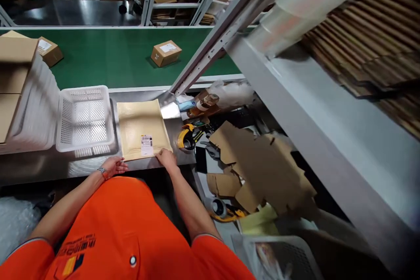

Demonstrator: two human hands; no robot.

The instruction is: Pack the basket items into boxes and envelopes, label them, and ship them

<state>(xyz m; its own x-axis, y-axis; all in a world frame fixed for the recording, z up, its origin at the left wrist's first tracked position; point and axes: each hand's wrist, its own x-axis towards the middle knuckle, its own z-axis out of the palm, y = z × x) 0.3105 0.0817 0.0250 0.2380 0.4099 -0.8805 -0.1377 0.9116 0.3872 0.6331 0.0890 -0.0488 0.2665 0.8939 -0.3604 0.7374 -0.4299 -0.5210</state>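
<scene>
A tan padded envelope (141, 118) with a white printed label (146, 145) lies flat on the metal bench in front of me. My right hand (166, 158) holds its near edge close to the right corner, with the fingertips on the paper. At the near left corner is my left hand (114, 166), a watch on its wrist. Its fingers are stretched out just below the corner, and I cannot tell whether the thumb touches the envelope. Left of the envelope stands a white perforated basket (85, 118). A yellow tape dispenser (186, 138) sits to the right.
Beyond the bench runs a green conveyor belt (108, 61) carrying a small carton (166, 54). Stacked white baskets (42, 113) stand at far left. A slanted metal post (213, 52) and a shelf (315, 140) with tape rolls (292, 13) and flattened cartons hang over cardboard scraps (262, 166).
</scene>
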